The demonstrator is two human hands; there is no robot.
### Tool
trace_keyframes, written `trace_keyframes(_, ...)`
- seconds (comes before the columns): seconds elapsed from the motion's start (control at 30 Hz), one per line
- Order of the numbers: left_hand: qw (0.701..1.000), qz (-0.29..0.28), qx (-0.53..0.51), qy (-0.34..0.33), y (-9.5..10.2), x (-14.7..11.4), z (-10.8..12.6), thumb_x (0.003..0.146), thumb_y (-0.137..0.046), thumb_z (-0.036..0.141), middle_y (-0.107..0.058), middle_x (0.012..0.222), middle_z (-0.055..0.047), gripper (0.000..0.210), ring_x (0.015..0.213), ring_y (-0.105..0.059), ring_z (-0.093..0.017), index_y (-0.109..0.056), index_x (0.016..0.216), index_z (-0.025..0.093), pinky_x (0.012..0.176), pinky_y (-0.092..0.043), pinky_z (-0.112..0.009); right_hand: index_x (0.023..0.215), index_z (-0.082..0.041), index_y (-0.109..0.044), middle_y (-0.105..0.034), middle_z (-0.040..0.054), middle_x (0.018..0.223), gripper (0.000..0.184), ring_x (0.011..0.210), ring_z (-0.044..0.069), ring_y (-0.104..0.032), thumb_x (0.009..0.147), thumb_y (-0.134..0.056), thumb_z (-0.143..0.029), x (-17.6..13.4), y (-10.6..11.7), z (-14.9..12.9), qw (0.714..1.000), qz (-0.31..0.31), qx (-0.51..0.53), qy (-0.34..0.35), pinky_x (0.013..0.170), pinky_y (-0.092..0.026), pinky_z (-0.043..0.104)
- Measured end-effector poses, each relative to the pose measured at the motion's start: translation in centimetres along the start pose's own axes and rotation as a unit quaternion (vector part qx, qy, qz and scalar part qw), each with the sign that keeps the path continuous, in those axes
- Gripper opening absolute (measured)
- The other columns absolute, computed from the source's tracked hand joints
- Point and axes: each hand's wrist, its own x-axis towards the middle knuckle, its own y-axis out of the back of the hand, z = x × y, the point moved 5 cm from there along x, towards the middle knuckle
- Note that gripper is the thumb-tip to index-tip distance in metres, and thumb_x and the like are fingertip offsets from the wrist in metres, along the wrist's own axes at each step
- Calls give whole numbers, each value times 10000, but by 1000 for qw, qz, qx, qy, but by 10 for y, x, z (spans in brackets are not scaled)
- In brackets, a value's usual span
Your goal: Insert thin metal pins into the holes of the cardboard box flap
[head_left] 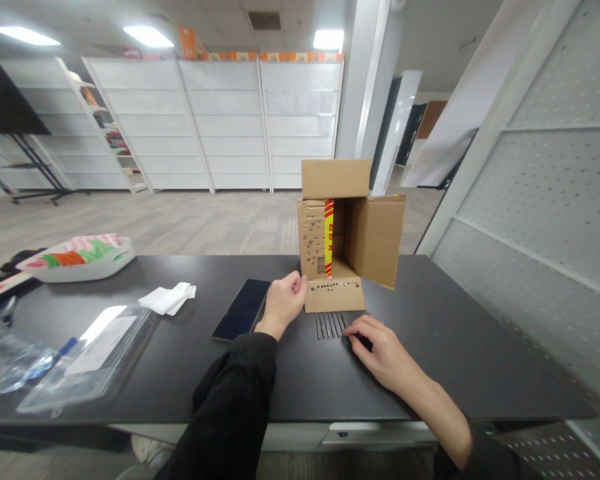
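Bent inward, the person's left hand [286, 299] has its fingers curled and thumb drawn against them, right at the lower left corner of a cardboard box [375, 233]; from where I stand I cannot tell whether anything is pinched inside. The right hand [380, 347] arches low over the desk [460, 333], thumb and forefinger brought close together at the rightmost of several slim metal rods [329, 327]; whether they grip it or merely touch it, I can't make out.

Those rods lie side by side, straight, greyish and nearly parallel, in front of the box and between the two hands. The box sits toward the far edge of the desk with its mouth facing the person: plain brown board, top flap upright, right flap swung outward, front flap sloping down with a line of small dark dots across it. More round grey spots pepper the left panel, beside a glossy yellow-and-red strip. The desktop is smooth and black, and a flat dark phone [243, 310] lies just left of the left hand.
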Motion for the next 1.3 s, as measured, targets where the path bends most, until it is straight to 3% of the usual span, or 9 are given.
trace_keyframes(1.3,1000,-3,1,7,1,0,1,858,-447,362,-283,505,57,391,500,-265,-87,-248,564,200,531,-222,-232,835,-204,-599,-608,27,816,133,779,176,-572,859,-487,-137,4,5,-1,999,0,-29,-23,737,-445,327)
